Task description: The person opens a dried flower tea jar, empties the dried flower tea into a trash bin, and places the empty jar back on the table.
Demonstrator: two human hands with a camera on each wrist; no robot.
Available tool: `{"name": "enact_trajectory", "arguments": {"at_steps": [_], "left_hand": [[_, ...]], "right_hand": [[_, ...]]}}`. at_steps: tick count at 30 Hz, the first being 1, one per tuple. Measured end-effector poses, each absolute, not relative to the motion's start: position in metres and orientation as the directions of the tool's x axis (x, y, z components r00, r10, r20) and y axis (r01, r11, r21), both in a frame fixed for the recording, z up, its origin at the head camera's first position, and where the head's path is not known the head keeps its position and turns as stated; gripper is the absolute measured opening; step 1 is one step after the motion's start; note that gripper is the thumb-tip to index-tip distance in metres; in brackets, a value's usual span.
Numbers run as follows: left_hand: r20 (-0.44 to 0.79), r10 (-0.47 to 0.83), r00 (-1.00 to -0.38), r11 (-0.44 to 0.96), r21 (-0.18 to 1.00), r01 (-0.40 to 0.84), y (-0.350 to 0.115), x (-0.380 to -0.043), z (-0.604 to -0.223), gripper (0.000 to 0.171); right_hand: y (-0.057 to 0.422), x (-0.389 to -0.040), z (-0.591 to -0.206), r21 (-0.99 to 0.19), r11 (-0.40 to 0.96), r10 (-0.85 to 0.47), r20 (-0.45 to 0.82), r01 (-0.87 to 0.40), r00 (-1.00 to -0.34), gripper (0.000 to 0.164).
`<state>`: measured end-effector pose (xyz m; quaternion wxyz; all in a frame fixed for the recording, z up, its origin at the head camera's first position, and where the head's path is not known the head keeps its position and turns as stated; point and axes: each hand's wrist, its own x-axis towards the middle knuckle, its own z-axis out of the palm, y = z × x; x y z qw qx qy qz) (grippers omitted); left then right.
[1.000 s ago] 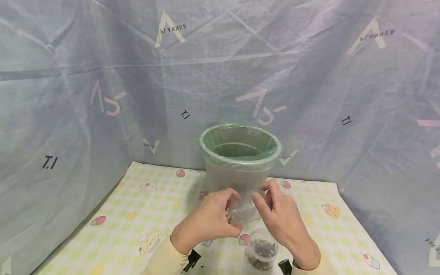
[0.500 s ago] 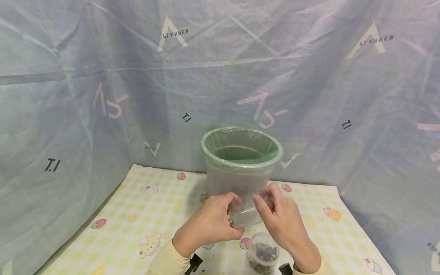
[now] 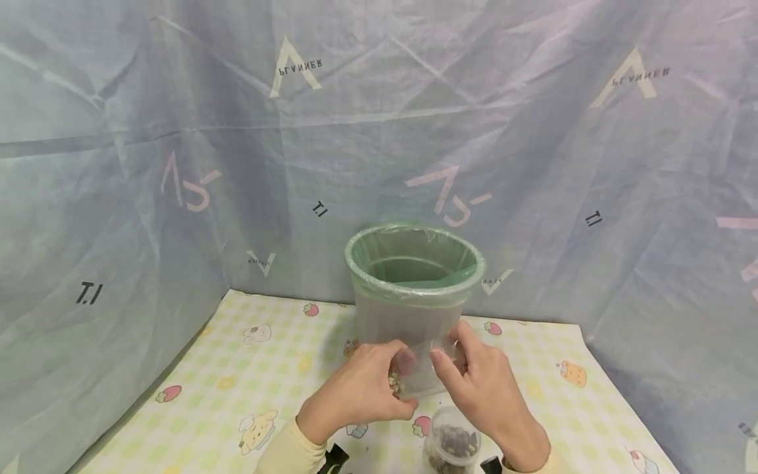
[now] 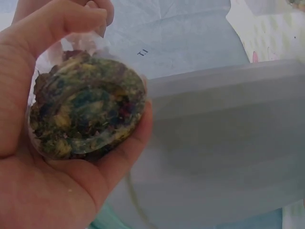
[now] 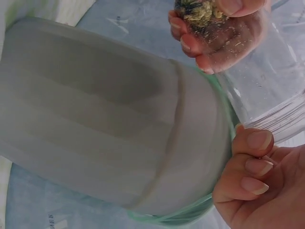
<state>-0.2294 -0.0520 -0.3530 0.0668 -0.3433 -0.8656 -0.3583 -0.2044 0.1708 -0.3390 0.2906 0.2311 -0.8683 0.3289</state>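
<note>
A clear plastic jar [image 3: 423,372] lies on its side between the hands, in front of the bin. My left hand [image 3: 361,385] grips its bottom end, thumb and fingers curled round it. Through the base, in the left wrist view, shows a mix of dried flowers and leaves [image 4: 88,112], gathered at that end. My right hand [image 3: 488,385] pinches at the threaded mouth [image 5: 281,119], fingers bent at the rim. Below the hands a second clear jar [image 3: 453,441] stands upright on the tablecloth, partly filled with dark and pale dried bits.
A pale bin [image 3: 408,316] with a green bag liner [image 3: 414,289] over its rim stands just behind the hands. The checked tablecloth [image 3: 278,375] has printed strawberries and animals. Grey-blue printed sheets [image 3: 379,131] hang behind and at both sides.
The head view has tilted up a little, so everything sits slightly lower in it. Both hands keep their hold on the jar, with only small shifts.
</note>
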Motion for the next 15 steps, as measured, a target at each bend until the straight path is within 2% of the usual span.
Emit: {"name": "enact_trajectory", "arguments": {"at_steps": [15], "left_hand": [[0.326, 0.563, -0.759, 0.483, 0.615, 0.623, -0.055, -0.236, -0.354, 0.04]], "right_hand": [[0.175, -0.218, -0.35, -0.334, 0.607, -0.282, 0.757, -0.721, -0.589, 0.016]]}}
